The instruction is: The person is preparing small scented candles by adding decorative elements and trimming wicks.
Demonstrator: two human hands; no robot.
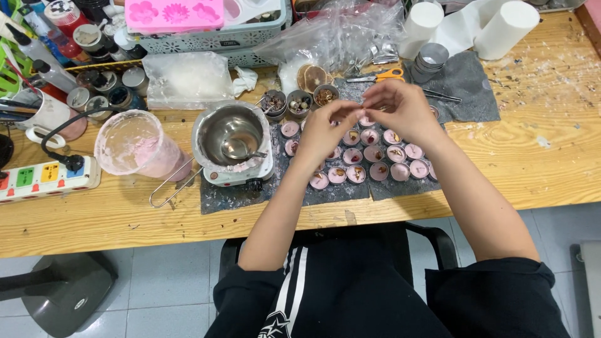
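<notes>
My left hand (325, 130) and my right hand (400, 107) meet above a cluster of several small round cups of pink wax (375, 153), fingertips pinched together near each other. Whatever sits between the fingertips is too small to make out. The cups lie on a grey mat (350, 191), some topped with dried bits. Just beyond my hands stand three small bowls of dried bits (299, 101) and orange-handled scissors (380, 76).
A steel melting pot with a spoon (230, 139) sits on a small heater at left, beside a pink-stained plastic cup (134, 145). A power strip (44, 178), bottles, a pink mould (174, 14), plastic bags and white rolls (507, 28) crowd the wooden table (538, 156).
</notes>
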